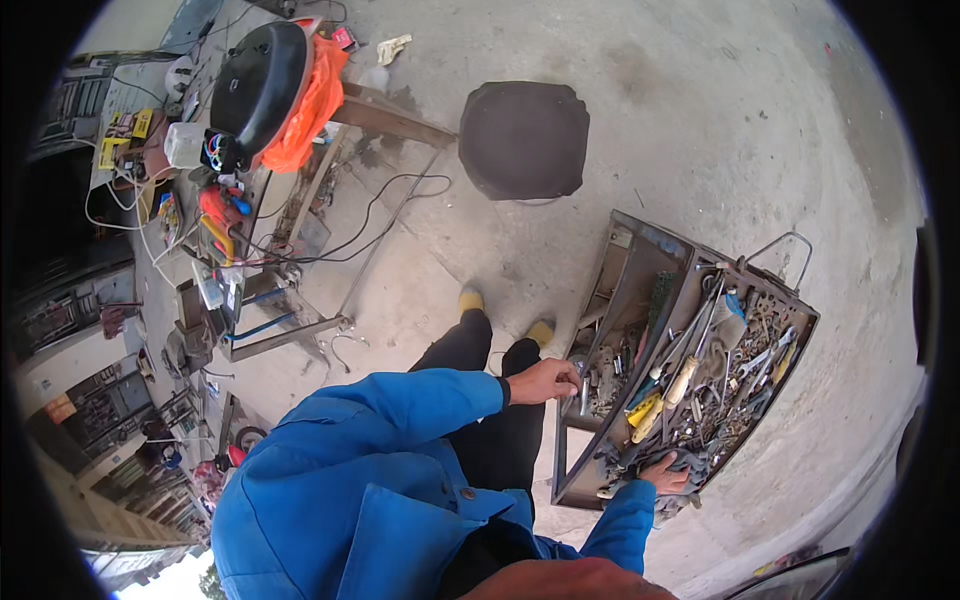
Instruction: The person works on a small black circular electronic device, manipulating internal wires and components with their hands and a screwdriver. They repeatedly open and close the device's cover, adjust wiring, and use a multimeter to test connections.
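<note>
An open metal toolbox (757, 432) lies on the floor at the right, divided lengthwise and filled with tools and small hardware. My left hand (540, 382) is at its left side, fingers pinched together. A short shiny metal piece (584, 398) shows at the fingertips; whether they grip it is hard to see. At the box's near end my right hand (666, 474) has its fingers bent into a dark grey rag (625, 464). Close to that hand lie a yellow-handled tool (646, 416) and a screwdriver with a pale handle (682, 381). Several wrenches (768, 362) are among the loose hardware.
A dark stool (524, 140) stands beyond my feet. At the left, a cluttered workbench carries a black case (262, 85), an orange plastic bag (312, 105) and a red tool (217, 207). Black cable (385, 228) trails across the floor. The toolbox handle (800, 245) sticks out at its far end.
</note>
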A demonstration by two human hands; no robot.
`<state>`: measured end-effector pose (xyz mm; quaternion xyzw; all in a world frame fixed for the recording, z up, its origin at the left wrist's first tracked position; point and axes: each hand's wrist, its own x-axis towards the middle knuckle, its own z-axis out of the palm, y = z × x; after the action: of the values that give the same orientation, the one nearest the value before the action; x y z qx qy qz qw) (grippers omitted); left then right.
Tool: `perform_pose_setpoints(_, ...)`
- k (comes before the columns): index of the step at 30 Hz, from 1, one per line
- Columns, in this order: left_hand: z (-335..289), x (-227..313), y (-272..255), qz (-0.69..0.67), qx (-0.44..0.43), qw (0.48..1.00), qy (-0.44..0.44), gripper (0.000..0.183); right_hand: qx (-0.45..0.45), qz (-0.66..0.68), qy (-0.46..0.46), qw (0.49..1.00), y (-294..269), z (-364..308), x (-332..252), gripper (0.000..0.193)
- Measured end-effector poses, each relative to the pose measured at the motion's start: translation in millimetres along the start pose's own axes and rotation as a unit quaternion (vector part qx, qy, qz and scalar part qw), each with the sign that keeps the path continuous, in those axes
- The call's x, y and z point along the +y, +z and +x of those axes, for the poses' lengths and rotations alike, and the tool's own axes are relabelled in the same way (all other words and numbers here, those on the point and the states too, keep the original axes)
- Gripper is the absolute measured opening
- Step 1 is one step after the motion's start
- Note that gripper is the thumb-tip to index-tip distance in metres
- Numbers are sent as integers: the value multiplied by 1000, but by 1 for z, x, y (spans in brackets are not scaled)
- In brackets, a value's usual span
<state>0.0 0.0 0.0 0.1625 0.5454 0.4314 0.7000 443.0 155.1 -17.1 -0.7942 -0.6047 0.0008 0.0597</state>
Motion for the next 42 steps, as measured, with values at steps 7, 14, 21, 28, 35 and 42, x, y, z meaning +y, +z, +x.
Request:
perform_pose_setpoints(7, -201, 146, -81, -29, 206, 966, 156, 18, -224, 80, -300, 924, -161, 19, -186, 60)
perform_pose_setpoints(14, -296, 175, -131, -276, 269, 886, 258, 16, -656, 417, -285, 561, -246, -242, -518, 30)
perform_pose_setpoints(21, -414, 180, -270, -338, 372, 801, 324, 14, -710, 357, -357, 491, -294, -418, -683, 21)
perform_pose_setpoints(28, -460, 192, -372, -361, 454, 729, 365, 25, -653, 330, -457, 505, -295, -523, -804, 16)
perform_pose_setpoints(35, -468, 157, -374, -327, 518, 747, 260, 26, -309, 256, -806, 435, -248, -592, -938, 10)
perform_pose_setpoints(42, -459, 118, -337, -332, 586, 712, 197, 20, -175, 134, -928, 301, -208, -611, -991, 8)
